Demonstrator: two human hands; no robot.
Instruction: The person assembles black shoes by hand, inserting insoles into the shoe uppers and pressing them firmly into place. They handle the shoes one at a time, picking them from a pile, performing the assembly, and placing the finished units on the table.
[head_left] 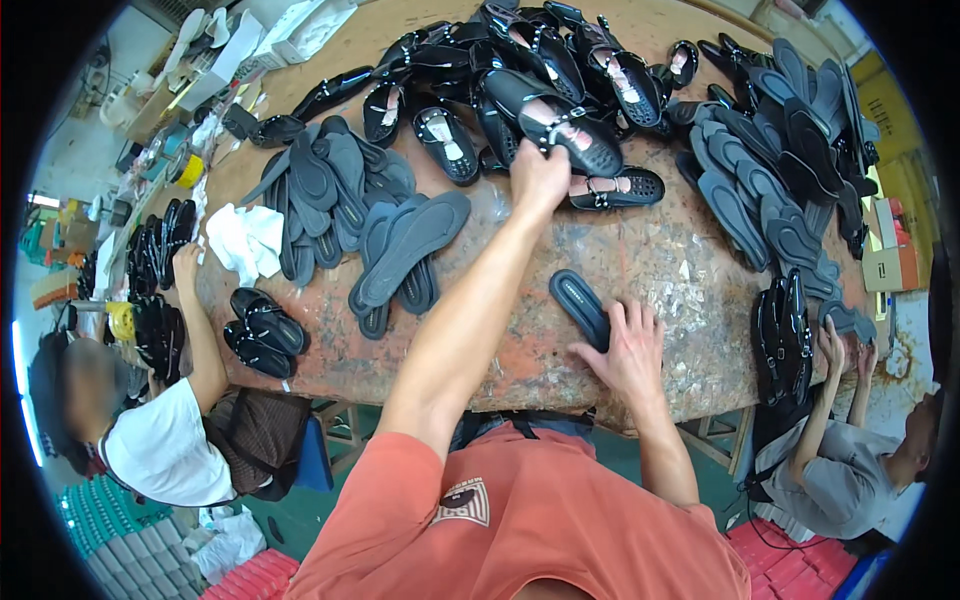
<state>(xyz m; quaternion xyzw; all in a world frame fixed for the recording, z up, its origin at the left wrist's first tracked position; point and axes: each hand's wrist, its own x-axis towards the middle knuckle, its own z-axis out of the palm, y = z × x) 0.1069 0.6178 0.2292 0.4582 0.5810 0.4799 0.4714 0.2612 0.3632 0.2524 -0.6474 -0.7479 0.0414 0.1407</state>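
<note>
My left hand reaches to the far pile, its fingers closed on a black shoe with buckled straps and pale stuffing inside. Another black shoe lies just beyond that hand, sole down on the table. Nearer to me, my right hand rests over one end of a dark insole. Its thumb is at one side of the insole and its fingers at the other; the covered end is hidden under the palm.
Black shoes heap at the back of the worn table. Insole piles flank me, with white tissue at left. Co-workers sit left and right; several paired shoes stand near them.
</note>
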